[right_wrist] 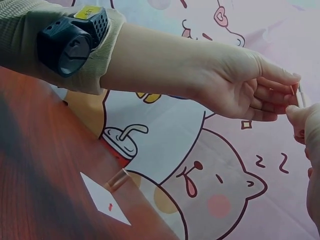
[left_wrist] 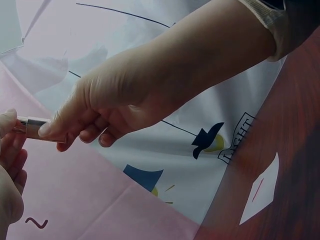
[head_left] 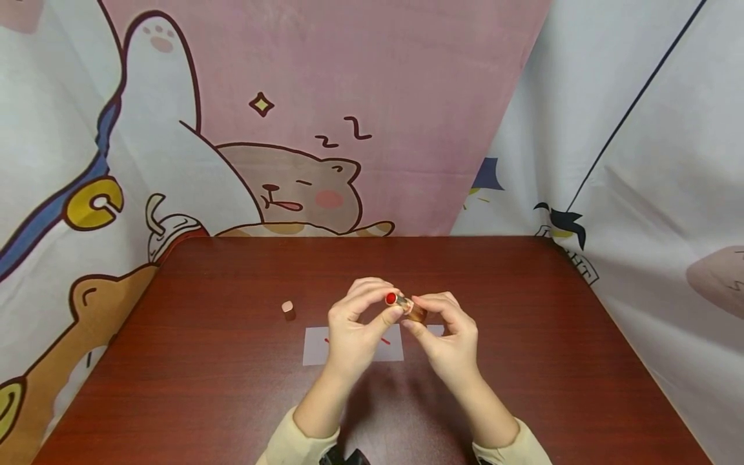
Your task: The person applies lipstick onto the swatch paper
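Both hands hold a lipstick (head_left: 416, 312) above the table, its red tip turned to the left. Thumb and fingers of my left hand (head_left: 356, 332) pinch it close to the red end, at the metal collar. The copper-coloured base is pinched by my right hand (head_left: 452, 337), as the left wrist view also shows with the lipstick tube (left_wrist: 36, 128) between the two hands. Below the hands lies a white paper (head_left: 316, 349) with red strokes, partly covered by the left hand.
A copper-coloured lipstick cap (head_left: 289, 310) stands on the dark red wooden table (head_left: 221, 361), left of the hands. Another piece of white paper (head_left: 436, 329) shows partly behind the right hand. Cartoon-printed cloth (head_left: 407, 97) hangs around the table's back and sides.
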`<control>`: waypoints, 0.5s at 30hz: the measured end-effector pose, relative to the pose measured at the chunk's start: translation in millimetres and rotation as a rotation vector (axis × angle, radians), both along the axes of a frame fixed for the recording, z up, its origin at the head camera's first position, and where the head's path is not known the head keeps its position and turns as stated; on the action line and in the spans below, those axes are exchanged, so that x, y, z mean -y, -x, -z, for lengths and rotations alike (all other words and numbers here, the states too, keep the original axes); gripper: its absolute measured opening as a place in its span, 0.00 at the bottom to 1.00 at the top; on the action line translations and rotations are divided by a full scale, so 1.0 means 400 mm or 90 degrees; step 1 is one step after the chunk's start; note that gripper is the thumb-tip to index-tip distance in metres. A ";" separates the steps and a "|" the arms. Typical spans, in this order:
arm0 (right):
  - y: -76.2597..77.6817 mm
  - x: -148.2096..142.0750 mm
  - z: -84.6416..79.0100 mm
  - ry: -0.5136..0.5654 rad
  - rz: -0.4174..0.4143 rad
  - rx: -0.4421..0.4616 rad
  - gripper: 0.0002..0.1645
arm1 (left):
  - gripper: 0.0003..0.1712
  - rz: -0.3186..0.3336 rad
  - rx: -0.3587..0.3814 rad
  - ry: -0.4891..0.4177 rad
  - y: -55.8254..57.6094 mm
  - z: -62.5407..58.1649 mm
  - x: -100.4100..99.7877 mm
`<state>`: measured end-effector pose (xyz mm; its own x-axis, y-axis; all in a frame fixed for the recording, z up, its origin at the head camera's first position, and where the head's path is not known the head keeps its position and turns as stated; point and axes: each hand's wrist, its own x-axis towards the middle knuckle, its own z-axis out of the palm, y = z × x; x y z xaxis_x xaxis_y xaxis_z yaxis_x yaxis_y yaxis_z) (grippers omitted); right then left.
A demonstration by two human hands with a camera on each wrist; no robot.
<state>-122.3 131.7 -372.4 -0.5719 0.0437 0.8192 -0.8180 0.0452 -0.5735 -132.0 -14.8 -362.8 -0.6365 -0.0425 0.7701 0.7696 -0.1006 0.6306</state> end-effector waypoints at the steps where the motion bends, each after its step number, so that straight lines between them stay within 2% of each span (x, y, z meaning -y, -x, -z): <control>1: 0.004 -0.002 0.009 0.002 0.001 0.000 0.17 | 0.13 0.000 -0.001 0.000 0.000 0.000 0.000; 7: 0.021 -0.012 0.044 0.010 -0.023 0.006 0.20 | 0.13 0.000 -0.004 0.000 0.000 0.001 0.000; 15: 0.018 -0.027 0.032 -0.016 -0.082 0.045 0.23 | 0.13 0.009 -0.005 0.000 0.000 -0.001 0.003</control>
